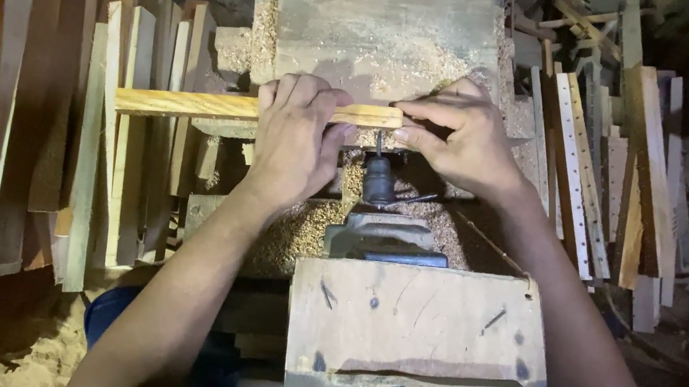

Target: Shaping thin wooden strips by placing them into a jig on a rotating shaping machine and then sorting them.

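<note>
A long light wooden strip [187,101] lies crosswise over a sawdust-covered wooden platform [380,37]. My left hand [293,146] is closed over the strip near its middle, fingers wrapped over the top. My right hand [459,142] pinches the strip's right end between thumb and fingers. Right under that end stands a dark drill chuck with its bit [379,176] pointing up at the strip. The chuck belongs to a grey machine body [383,239] mounted behind a wooden box [417,347].
Stacks of cut wooden slats [31,122] lean at the left. More slats, some with rows of drilled holes [581,173], pile up at the right. Sawdust [303,233] covers the area around the machine. A blue object [107,313] lies at the lower left.
</note>
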